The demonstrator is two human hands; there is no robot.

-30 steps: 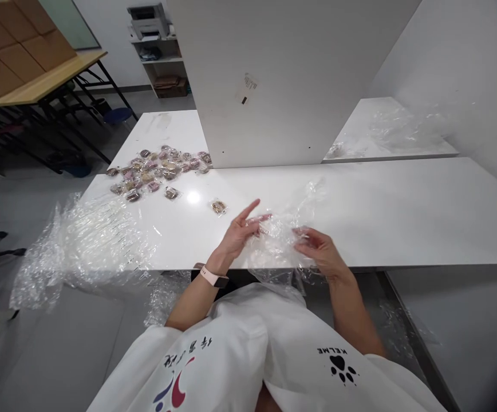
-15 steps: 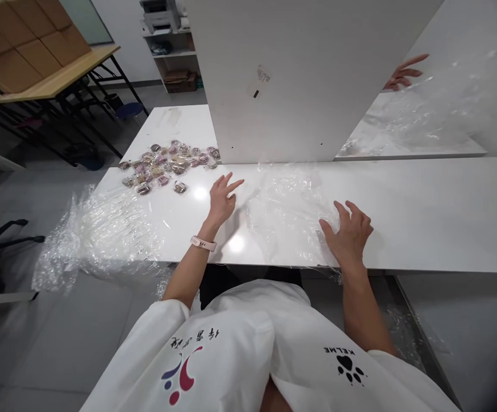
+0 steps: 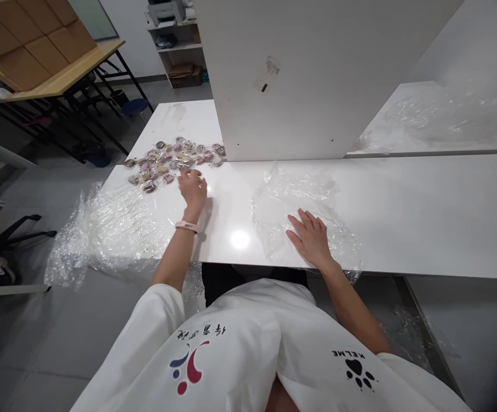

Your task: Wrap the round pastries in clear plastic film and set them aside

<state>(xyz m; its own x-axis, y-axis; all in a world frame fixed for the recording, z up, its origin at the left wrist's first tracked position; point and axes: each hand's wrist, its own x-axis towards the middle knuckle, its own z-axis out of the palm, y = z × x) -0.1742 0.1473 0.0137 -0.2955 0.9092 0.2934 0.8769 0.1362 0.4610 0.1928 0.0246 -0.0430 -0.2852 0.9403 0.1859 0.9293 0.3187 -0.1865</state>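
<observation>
My left hand [image 3: 193,187] is at the near right edge of a pile of small clear-wrapped packets [image 3: 162,169], brown, pink and yellowish inside. Its fingers curl down over one small wrapped packet that sat apart from the pile; the hand hides it. A clear plastic bag [image 3: 274,200] lies spread on the white table [image 3: 411,212] before me. On its near part rests my right hand [image 3: 311,234], fingers spread, gripping nothing. To the left, a stack of clear plastic bags [image 3: 119,223] hangs partly over the table's front edge.
A tall white panel [image 3: 300,86] stands upright along the table's back edge. More clear plastic [image 3: 441,120] lies behind it at right. Far left, cardboard boxes [image 3: 29,40] stand on a wooden table [image 3: 72,74], with a blue stool [image 3: 135,106] near it.
My left hand has moved left to the packets and its fingers have curled over the separate one. My right hand has shifted left and flattened onto the plastic bag.
</observation>
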